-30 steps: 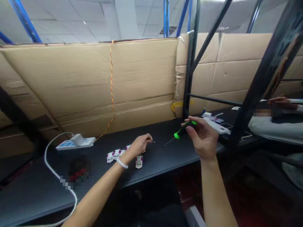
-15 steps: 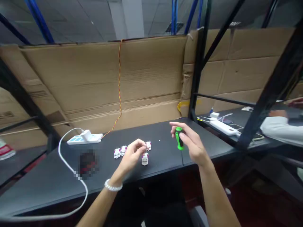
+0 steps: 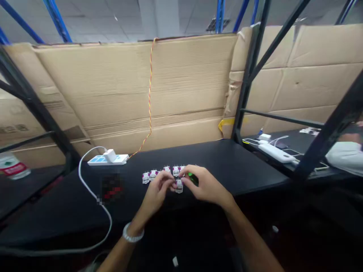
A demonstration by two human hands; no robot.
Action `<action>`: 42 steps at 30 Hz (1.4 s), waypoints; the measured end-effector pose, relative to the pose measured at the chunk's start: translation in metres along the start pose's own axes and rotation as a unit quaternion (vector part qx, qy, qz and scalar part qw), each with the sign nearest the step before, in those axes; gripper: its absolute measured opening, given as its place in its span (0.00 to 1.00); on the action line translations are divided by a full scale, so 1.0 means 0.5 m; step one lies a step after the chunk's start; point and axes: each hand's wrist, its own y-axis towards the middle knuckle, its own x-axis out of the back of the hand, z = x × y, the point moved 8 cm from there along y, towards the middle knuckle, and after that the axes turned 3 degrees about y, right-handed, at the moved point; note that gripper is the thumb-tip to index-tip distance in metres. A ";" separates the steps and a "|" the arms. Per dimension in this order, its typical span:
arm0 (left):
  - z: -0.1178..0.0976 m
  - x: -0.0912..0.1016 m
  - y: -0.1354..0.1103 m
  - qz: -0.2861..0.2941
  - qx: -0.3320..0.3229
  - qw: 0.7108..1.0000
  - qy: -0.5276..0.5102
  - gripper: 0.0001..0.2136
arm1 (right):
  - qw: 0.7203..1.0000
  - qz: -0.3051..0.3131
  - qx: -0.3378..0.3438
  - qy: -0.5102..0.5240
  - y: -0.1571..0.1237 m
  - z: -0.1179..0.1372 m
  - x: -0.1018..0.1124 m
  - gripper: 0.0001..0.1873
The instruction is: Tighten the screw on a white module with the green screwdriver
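Clearly, two bare hands are meeting near the front of a matt black worktop. The left hand, a pale bracelet circling its wrist, is bringing its fingers together at the left side of a small white-and-purple part; I cannot tell whether they are gripping it. The right hand is keeping its fingers curled around a green screwdriver, mostly hidden, its thumb and fingertips sitting close by the part's right side. That part is lying on the worktop between both hands, nearest the front edge. Similar parts are forming an uneven row just behind, the left hand hiding some.

Surroundings: cardboard sheeting is walling the back, creased and torn near a black post, yellow tape showing low down. A twisted red-and-yellow wire is hanging from its top edge, running to a white power strip. From the plug there, a white cable is looping across the worktop and past its edge. A dark, pixelated patch with red is sitting beside it. Blue beams are rising behind the cardboard. Rightward, beyond the post, another strip is lying among cables, and a co-worker's pale sleeve is resting there.
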 end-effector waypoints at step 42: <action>0.045 0.008 0.006 0.062 0.053 0.997 0.001 0.13 | 0.981 0.009 0.014 -0.192 0.007 -0.029 -0.092 0.06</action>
